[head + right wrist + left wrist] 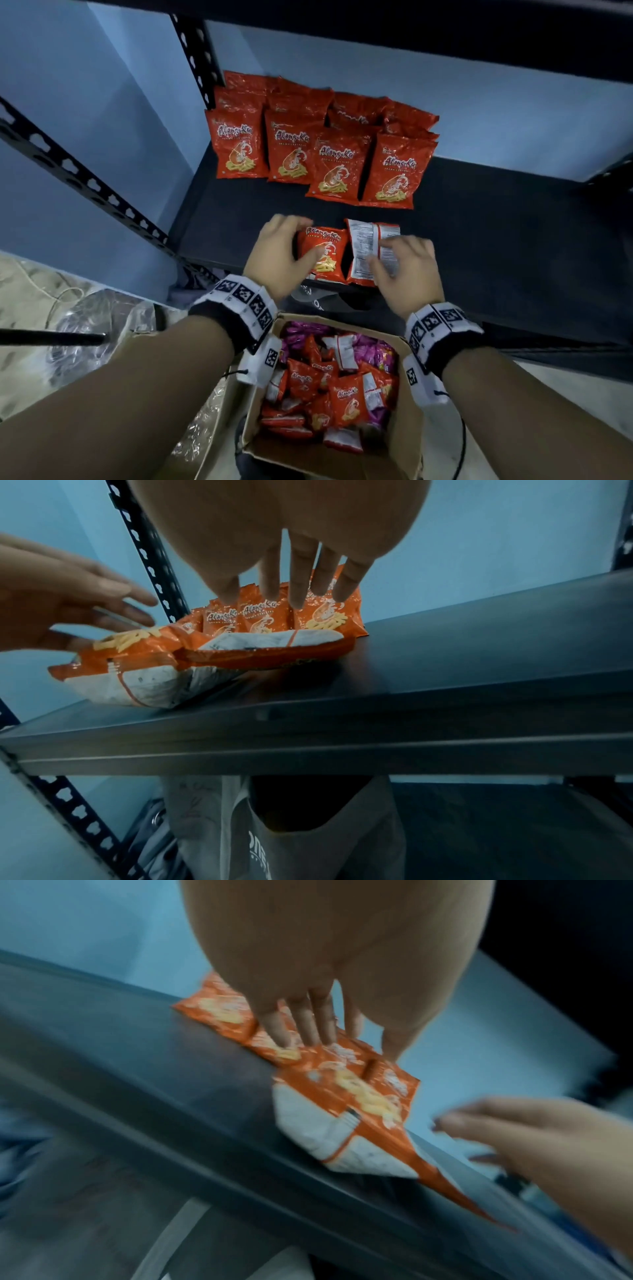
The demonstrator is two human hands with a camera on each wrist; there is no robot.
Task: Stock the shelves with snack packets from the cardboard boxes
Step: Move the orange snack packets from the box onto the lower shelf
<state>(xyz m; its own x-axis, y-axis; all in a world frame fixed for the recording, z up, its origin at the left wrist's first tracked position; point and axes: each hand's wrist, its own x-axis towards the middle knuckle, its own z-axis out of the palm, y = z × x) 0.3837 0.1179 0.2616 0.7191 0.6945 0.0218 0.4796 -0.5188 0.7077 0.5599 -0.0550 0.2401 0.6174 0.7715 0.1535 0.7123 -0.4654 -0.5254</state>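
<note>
Two red snack packets are located at the front edge of the dark shelf point(479, 240). The face-up packet point(323, 253) is held by the left hand point(277, 257), fingers curled around it. The face-down packet point(368, 250) is touched by the right hand point(407, 274), fingers extended and slightly spread. The cardboard box point(404, 445) is positioned below.
</note>
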